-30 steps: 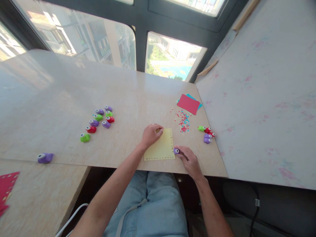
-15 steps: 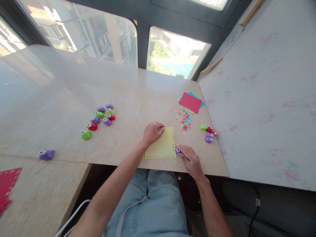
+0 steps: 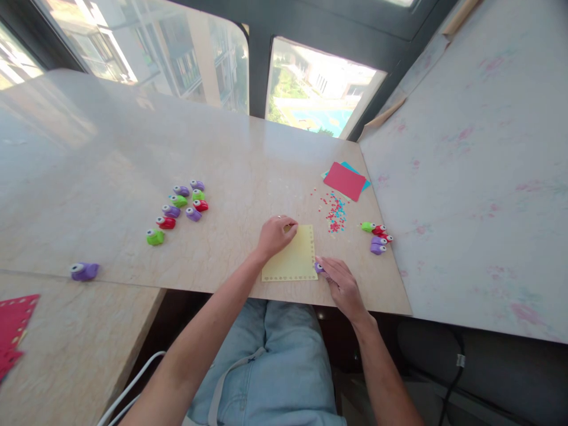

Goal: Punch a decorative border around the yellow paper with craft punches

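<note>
A yellow sheet of paper (image 3: 290, 260) lies near the front edge of the table, with small punched shapes along its bottom and right edges. My left hand (image 3: 276, 235) is closed on the sheet's upper left part, fingertips pinched at its far edge. At the sheet's right edge, my right hand (image 3: 339, 281) grips a purple craft punch (image 3: 319, 268), whose body is partly covered by the fingers. The punch touches the paper's edge close to the lower right corner.
Several coloured punches (image 3: 166, 223) stand at the left, and more punches (image 3: 378, 241) at the right. Red and blue confetti (image 3: 336, 213) lies below a red card (image 3: 345, 181). A lone purple punch (image 3: 84, 271) and punched red paper (image 3: 15, 325) are far left. A wallpapered wall (image 3: 479, 177) borders the right.
The view has shifted slightly. Both hands, the yellow paper and the purple punch keep almost the same places relative to each other.
</note>
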The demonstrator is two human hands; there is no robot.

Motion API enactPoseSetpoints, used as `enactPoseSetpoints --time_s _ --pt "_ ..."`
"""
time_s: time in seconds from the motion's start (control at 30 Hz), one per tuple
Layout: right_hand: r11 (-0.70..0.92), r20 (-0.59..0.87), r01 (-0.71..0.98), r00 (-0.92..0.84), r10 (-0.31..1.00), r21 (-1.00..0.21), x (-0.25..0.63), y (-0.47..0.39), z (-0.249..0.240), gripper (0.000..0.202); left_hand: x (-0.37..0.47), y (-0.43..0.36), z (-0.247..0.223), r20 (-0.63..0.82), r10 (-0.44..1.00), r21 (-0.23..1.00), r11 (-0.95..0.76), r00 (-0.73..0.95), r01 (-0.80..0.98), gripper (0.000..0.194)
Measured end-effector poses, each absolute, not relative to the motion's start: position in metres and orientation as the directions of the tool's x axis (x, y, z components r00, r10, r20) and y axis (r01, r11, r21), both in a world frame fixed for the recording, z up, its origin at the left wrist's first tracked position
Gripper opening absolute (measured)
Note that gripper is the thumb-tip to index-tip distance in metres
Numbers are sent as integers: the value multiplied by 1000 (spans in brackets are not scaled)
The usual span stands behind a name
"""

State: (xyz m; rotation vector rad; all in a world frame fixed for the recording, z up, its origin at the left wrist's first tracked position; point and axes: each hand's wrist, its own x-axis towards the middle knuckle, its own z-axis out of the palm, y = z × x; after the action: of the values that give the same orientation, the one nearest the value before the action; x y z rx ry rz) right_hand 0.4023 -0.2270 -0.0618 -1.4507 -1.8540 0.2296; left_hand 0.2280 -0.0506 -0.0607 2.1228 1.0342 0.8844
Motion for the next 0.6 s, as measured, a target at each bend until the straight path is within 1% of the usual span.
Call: enactPoseSetpoints --time_s 0.13,0.4,0.6 --pt "338 460 767 -63 886 -545 402 -228 -62 47 228 -51 -60 288 832 750 -504 473 429 15" --pt "310 438 747 -28 899 -588 402 -229 -61 44 229 -51 -60 281 835 752 -498 474 431 16" --pt "326 443 739 -42 896 -589 402 -228 -60 43 228 -51 -60 284 833 751 -501 476 429 15"
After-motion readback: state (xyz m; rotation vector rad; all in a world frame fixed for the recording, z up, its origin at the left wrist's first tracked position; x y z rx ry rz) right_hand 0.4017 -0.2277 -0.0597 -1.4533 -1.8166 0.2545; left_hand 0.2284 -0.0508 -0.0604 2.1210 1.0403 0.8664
